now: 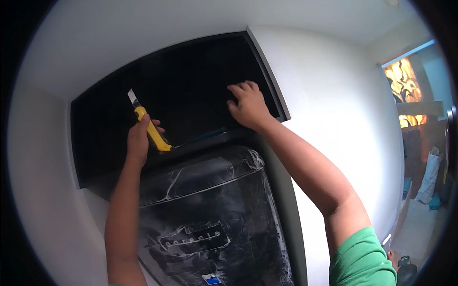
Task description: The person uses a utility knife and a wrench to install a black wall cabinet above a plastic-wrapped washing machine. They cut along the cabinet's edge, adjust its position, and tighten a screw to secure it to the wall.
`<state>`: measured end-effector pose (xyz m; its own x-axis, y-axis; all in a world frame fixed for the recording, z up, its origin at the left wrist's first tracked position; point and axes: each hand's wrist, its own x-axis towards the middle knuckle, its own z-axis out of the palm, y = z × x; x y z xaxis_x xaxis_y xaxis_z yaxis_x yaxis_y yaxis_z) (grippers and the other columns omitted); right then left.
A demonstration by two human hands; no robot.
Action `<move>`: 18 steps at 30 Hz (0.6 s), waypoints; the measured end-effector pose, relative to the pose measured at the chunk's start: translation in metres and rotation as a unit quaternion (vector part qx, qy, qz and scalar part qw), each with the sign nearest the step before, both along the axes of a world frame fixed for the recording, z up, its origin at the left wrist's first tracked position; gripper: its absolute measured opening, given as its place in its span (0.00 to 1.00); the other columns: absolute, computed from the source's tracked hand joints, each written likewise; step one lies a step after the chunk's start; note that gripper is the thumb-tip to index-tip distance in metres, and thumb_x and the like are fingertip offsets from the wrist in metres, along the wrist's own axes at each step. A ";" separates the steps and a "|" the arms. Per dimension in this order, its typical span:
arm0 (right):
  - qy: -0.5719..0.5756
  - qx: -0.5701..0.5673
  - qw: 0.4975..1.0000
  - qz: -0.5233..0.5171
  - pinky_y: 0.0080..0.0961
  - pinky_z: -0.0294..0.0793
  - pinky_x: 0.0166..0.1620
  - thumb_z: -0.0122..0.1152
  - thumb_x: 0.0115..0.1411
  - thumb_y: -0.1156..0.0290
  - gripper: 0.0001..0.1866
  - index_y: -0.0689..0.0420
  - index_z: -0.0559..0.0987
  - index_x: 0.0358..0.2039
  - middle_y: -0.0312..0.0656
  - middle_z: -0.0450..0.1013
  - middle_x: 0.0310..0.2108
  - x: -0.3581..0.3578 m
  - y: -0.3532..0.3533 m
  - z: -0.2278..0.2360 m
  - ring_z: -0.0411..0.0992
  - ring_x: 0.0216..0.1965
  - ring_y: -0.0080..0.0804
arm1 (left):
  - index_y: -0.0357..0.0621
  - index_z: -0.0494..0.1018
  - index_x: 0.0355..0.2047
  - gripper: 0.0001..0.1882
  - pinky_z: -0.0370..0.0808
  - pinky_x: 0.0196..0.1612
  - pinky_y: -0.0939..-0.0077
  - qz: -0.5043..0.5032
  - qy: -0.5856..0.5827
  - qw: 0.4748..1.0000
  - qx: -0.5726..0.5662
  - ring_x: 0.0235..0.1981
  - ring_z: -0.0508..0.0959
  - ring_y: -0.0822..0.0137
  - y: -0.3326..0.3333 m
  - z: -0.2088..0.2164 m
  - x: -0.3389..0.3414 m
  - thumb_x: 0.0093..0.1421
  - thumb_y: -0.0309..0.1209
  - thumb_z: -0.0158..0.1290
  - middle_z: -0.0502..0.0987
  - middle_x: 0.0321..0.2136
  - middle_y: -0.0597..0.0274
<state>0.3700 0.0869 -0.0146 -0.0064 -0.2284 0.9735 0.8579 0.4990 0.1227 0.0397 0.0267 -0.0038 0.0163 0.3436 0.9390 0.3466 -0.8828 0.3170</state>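
My left hand is closed around the yellow handle of a utility knife. Its blade is out and points up and to the left. Higher and to the right, my right hand has its fingers apart and bent, holding nothing that I can see. Both hands are in front of a glossy black panel or recess with a dark frame; I cannot tell whether the right fingertips touch it. Just below stands a black, rounded-edge appliance like a refrigerator, covered in wrinkled clear film.
A pale wall borders the black opening on the right, and another wall on the left. At the far right, a doorway shows a glowing amber patterned panel and a white wrapped bundle. Another person's hand shows at the lower right.
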 end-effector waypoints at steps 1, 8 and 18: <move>0.009 -0.025 1.000 0.011 0.48 0.61 0.65 0.63 0.56 0.64 0.26 0.53 0.75 0.56 0.51 0.69 0.56 0.002 0.002 -0.008 0.58 0.65 0.55 | 0.34 0.76 0.42 0.29 0.75 0.44 0.70 0.008 0.003 1.000 -0.001 0.35 0.81 0.65 -0.003 0.000 0.005 0.71 0.51 0.40 0.81 0.30 0.53; 0.058 -0.193 0.976 0.080 0.55 0.59 0.66 0.57 0.63 0.56 0.26 0.57 0.74 0.57 0.56 0.67 0.59 0.009 0.000 -0.006 0.53 0.68 0.58 | 0.33 0.75 0.43 0.30 0.76 0.45 0.68 0.042 0.007 0.999 -0.023 0.36 0.81 0.63 -0.014 0.000 0.015 0.72 0.51 0.38 0.81 0.31 0.51; 0.019 -0.383 0.920 0.084 0.56 0.52 0.68 0.52 0.65 0.47 0.30 0.55 0.75 0.59 0.53 0.63 0.64 0.009 -0.018 -0.001 0.49 0.71 0.53 | 0.31 0.74 0.43 0.32 0.76 0.42 0.69 0.024 0.006 0.999 -0.019 0.34 0.81 0.63 -0.010 -0.001 0.013 0.72 0.54 0.38 0.80 0.30 0.50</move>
